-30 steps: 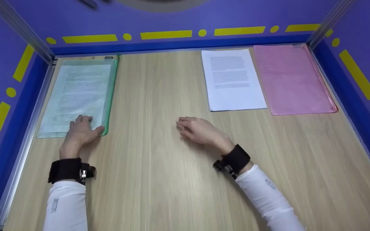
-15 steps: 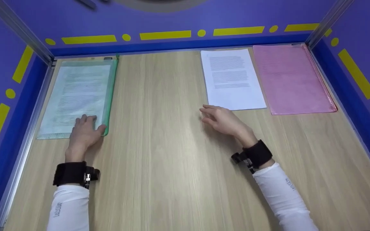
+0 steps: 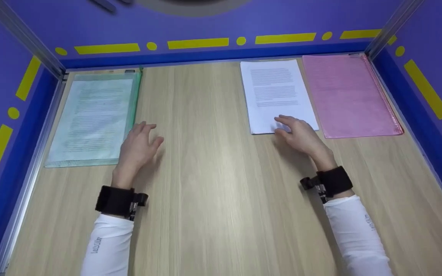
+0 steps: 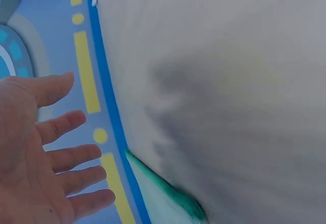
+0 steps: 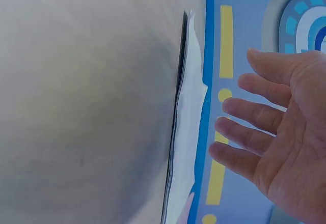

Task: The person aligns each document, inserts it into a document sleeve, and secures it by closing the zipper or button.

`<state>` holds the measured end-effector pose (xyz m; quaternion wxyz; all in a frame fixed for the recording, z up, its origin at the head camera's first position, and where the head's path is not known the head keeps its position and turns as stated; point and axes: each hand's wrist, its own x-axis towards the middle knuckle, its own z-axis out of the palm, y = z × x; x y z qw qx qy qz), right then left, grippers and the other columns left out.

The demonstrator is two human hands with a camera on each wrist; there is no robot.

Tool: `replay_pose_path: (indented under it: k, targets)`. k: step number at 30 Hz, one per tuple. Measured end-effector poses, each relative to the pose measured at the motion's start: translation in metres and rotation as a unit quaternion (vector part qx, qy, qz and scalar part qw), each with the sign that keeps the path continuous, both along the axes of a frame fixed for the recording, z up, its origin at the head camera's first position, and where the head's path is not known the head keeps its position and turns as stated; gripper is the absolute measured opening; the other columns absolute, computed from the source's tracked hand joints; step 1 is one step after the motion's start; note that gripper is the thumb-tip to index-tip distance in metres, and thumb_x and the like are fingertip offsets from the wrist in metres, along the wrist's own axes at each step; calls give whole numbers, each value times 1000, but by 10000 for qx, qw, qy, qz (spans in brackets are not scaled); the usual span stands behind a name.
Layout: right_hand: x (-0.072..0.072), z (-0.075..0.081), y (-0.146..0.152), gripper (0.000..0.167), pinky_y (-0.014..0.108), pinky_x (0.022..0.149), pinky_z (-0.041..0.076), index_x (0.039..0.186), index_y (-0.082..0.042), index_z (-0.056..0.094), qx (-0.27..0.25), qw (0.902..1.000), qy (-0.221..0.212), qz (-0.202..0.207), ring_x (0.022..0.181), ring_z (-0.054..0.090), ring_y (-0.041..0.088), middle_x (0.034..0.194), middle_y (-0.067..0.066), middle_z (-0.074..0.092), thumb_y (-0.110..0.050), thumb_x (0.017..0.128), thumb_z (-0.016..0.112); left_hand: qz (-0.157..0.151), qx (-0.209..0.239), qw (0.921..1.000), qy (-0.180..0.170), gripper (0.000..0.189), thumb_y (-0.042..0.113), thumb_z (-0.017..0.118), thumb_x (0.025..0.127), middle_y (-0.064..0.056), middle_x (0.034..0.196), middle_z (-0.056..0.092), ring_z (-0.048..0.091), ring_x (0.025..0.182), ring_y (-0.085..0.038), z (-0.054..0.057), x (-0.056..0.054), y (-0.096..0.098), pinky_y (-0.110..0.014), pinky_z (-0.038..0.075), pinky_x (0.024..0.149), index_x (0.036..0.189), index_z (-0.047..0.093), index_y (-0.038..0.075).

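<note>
My left hand (image 3: 138,147) hovers by the lower right edge of a green zip folder (image 3: 94,115), through which a printed sheet shows. Nothing is in its grasp; the left wrist view shows its fingers (image 4: 76,158) spread. Over the near edge of a stack of printed paper (image 3: 274,92) is my right hand (image 3: 301,136), also holding nothing. Its fingers (image 5: 249,117) are apart and fairly straight in the right wrist view, where the stack's side edge (image 5: 183,117) stands to the left of them. Whether the right hand touches the paper is hard to tell.
A pink zip folder (image 3: 353,96) lies right of the paper stack, close beside it. Purple-blue panels with yellow marks (image 3: 198,43) wall in the back and both sides of the wooden table (image 3: 205,191).
My left hand has lifted off the green folder and shifted right. My right hand has travelled right and away from me, from bare table to the paper stack's near edge.
</note>
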<state>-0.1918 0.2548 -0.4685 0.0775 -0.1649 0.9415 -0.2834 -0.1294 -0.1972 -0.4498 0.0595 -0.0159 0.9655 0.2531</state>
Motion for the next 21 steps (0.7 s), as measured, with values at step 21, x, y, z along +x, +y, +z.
replay_pose_path:
  k: [21]
  targets:
    - [-13,-10,71,61,59,119,26,151,6,32,176,9896,115,-1422,143,33,49,151,33,38,-12,96,51,-700,-32,9943,810,49,36,58,100,-22,153,44,37,146,-40,8,-2,100,-58,39,114,141,53,10]
